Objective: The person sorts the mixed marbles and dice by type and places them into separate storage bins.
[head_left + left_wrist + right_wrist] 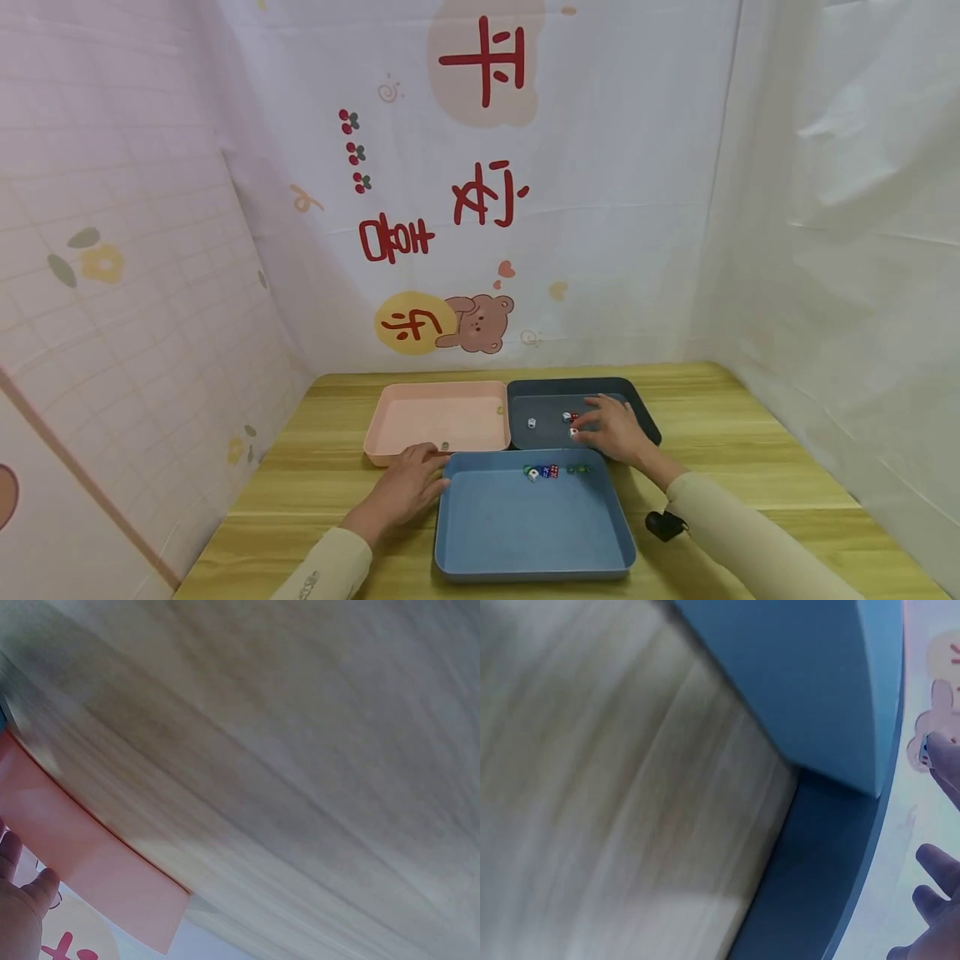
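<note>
My right hand (617, 429) is over the dark blue-grey tray (637, 400), pinching a white die (925, 750) at its fingertips while the other fingers spread apart. Inside that tray lie another white die (532, 423), a third white die (567, 417) and a red die (575, 416). My left hand (405, 490) has relaxed fingers at the left edge of the blue tray (536, 533), close to the front of the pink tray (435, 414); it holds nothing visible. Near its fingertips, a small greenish die (445, 446) lies in the pink tray.
Along the blue tray's far side lie several dice, among them a white die (533, 474), a blue die (545, 472), a red die (554, 472) and a green die (583, 469). A yellowish die (500, 410) sits in the pink tray. Printed cloth walls surround the wooden table (300, 483).
</note>
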`<action>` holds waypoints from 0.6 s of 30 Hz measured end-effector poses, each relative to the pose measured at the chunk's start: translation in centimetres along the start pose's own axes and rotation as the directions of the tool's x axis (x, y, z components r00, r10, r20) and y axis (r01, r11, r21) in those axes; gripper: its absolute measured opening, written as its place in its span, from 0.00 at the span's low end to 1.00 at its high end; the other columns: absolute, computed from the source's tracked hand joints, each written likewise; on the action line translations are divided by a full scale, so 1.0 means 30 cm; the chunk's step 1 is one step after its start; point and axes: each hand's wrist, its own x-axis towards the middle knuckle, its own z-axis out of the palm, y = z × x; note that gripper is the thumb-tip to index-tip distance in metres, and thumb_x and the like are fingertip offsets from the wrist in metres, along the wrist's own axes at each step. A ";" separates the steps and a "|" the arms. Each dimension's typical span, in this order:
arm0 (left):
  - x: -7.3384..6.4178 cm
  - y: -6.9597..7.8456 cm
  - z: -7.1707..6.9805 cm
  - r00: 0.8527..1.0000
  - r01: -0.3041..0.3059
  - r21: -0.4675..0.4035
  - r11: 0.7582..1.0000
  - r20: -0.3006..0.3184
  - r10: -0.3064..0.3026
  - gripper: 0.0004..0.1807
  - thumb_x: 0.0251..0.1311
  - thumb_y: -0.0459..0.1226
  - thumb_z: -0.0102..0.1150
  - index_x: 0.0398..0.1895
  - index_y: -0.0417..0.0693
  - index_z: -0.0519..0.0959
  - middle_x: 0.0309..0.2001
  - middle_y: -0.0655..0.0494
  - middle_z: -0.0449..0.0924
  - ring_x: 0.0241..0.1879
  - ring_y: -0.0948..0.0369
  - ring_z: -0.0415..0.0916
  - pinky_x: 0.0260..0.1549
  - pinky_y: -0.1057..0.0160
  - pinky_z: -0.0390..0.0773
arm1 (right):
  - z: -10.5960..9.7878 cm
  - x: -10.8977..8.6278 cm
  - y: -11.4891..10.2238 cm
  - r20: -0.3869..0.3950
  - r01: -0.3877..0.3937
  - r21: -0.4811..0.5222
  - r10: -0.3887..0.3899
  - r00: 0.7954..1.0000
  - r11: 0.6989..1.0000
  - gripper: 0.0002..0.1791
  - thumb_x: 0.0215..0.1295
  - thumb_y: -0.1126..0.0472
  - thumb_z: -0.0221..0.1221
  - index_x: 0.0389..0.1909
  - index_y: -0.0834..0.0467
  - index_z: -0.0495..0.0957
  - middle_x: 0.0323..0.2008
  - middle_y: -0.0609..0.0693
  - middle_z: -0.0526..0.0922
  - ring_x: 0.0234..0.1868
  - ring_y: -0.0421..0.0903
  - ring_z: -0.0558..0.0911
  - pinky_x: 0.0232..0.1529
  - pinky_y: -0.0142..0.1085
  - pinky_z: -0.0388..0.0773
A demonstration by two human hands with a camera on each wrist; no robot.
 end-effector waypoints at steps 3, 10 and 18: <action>0.003 -0.002 0.002 1.000 -0.002 0.007 1.000 0.002 0.002 0.23 0.70 0.45 0.57 0.63 0.42 0.77 0.58 0.44 0.72 0.61 0.45 0.67 0.60 0.44 0.68 | -0.004 0.010 0.017 0.020 -0.038 -0.023 0.038 0.999 0.999 0.05 0.59 0.54 0.70 0.36 0.47 0.89 0.63 0.65 0.73 0.69 0.69 0.62 0.61 0.75 0.44; -0.001 -0.005 0.002 1.000 -0.007 0.008 1.000 0.002 0.007 0.23 0.70 0.45 0.57 0.63 0.43 0.77 0.59 0.44 0.72 0.62 0.45 0.67 0.60 0.44 0.68 | 0.012 0.032 0.071 0.024 -0.103 -0.072 0.105 0.994 0.992 0.06 0.61 0.54 0.69 0.37 0.48 0.89 0.63 0.65 0.73 0.68 0.69 0.63 0.61 0.75 0.45; -0.004 -0.006 0.000 1.000 -0.005 0.012 1.000 0.002 0.005 0.23 0.70 0.45 0.57 0.63 0.43 0.77 0.59 0.44 0.71 0.62 0.45 0.67 0.60 0.45 0.68 | 0.016 0.062 0.096 0.024 -0.186 -0.120 0.190 0.981 0.975 0.07 0.62 0.54 0.67 0.39 0.49 0.89 0.62 0.66 0.74 0.66 0.68 0.66 0.60 0.77 0.48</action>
